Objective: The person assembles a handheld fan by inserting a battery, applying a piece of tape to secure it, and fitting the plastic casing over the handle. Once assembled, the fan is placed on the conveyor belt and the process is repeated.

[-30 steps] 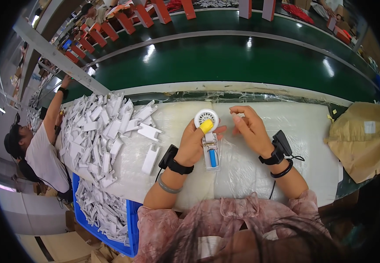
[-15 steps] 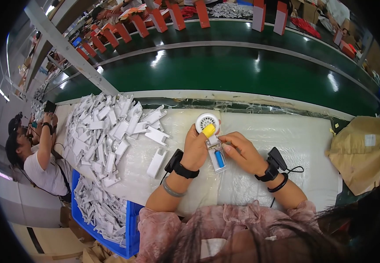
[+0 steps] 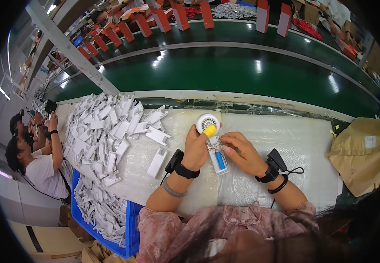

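Head view: fan (image 3: 212, 144) half behind hands (image 3: 218, 151).

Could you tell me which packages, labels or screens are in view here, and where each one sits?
Brown paper package: on the right end of the table, crumpled, tan.
White label: small rectangle stuck on that package.
Red and white boxes: upright in a row beyond the green belt.
Blue bin: lower left, holding white plastic parts.
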Available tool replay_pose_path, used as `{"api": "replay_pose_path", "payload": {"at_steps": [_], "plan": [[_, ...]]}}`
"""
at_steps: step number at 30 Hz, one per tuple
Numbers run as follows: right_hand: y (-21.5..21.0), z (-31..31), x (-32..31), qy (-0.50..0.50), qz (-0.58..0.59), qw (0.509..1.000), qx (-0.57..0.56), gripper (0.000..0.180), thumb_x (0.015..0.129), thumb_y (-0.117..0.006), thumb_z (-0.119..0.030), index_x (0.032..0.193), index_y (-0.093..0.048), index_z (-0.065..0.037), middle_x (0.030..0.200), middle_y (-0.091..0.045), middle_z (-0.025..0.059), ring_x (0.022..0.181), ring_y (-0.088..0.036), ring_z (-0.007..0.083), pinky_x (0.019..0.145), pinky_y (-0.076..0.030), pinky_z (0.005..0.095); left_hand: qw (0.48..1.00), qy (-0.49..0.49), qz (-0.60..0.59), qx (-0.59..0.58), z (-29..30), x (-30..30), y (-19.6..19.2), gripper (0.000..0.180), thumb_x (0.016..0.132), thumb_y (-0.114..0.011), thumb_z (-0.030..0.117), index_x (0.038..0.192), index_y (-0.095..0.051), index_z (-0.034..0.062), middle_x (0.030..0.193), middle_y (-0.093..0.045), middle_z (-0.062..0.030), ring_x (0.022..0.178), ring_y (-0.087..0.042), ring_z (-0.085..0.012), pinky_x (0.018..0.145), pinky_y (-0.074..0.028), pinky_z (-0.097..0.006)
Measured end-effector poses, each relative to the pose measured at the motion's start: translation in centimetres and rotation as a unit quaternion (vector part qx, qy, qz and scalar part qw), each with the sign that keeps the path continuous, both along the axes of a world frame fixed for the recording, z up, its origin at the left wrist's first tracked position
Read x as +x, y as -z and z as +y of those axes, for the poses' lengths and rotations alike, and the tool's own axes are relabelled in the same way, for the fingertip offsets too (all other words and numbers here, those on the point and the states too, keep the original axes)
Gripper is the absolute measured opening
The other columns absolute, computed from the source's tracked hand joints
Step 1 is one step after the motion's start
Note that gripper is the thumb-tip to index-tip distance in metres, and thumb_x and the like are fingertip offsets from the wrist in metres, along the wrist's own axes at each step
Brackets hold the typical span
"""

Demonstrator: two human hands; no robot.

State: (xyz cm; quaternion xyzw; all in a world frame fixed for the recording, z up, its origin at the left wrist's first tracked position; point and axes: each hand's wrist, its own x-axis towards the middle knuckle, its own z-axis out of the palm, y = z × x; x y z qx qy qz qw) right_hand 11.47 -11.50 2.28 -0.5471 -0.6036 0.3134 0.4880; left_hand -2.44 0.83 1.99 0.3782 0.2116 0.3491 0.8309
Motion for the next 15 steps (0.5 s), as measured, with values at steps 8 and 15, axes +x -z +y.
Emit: {"api": "replay_pose_path", "payload": {"at_steps": [8, 15], "plan": [[0.42, 0.22, 0.07, 0.019, 0.035, 0.999, 0.014, 0.029, 0.095, -0.052, -0.011, 0.120, -0.055, 0.002, 0.124, -0.046, 0.0122, 0.107, -0.052, 0.0184, 0.090, -0.045, 0.0290, 0.999, 0.003, 0.045, 0.017, -0.24, 0.20, -0.33, 0.033, 0.093, -0.054, 0.007, 0.121, -0.041, -0.0018, 0.120, -0.054, -0.0173, 0.120, -0.054, -0.0311, 0.092, -0.052, -0.040], [0.61, 0.21, -0.20, 0.001, 0.036, 0.999, 0.012, 0.035, 0.093, -0.054, -0.009, 0.126, -0.051, 0.003, 0.127, -0.044, 0.0120, 0.103, -0.053, 0.0170, 0.090, -0.045, 0.0287, 0.998, -0.005, 0.045, 0.037, -0.13, 0.27, -0.19, 0.032, 0.093, -0.053, 0.006, 0.121, -0.039, -0.0013, 0.122, -0.054, -0.0203, 0.118, -0.055, -0.0302, 0.089, -0.053, -0.038]]}}
